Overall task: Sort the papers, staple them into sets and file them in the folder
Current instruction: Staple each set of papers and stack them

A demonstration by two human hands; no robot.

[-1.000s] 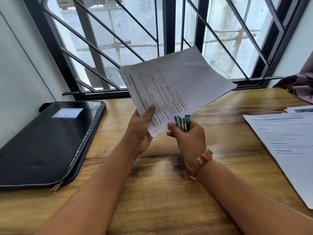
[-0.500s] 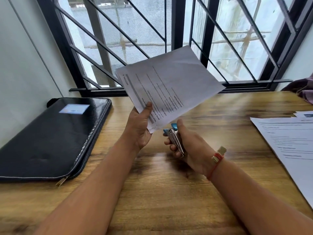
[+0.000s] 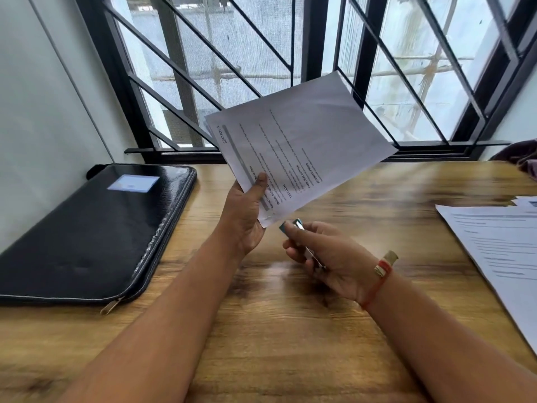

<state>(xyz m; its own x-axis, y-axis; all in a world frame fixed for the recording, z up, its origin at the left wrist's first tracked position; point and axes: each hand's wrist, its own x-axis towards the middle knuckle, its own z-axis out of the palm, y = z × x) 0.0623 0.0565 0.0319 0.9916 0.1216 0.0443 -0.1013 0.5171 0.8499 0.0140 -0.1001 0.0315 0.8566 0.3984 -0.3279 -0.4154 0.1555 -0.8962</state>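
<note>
Head view, table: You are facing a wooden table [image 3: 290, 330] that is running up to a barred window [image 3: 261, 68], with a pale wall [image 3: 43, 97] closing off your left.
Folder: A black zipped folder [image 3: 87, 234] is lying flat and closed on the table's left side, beside the wall.
Pages: Loose printed pages [image 3: 499, 251] are lying at the right edge and running out of frame. A dark cloth [image 3: 520, 158] is showing at the far right corner.
Left hand: Your left hand [image 3: 247, 216] is pinching the papers [image 3: 305, 146] by their lower corner, thumb on top, holding them tilted in the air before the window.
Right hand: Your right hand [image 3: 328, 257] is curling around a small stapler [image 3: 302, 237], just beside that corner. Blur is hiding whether the stapler is touching the papers.
Wrist: A red thread band [image 3: 380, 271] is circling your right wrist.
Room: Wood grain is showing between folder and pages, beneath both forearms.
</note>
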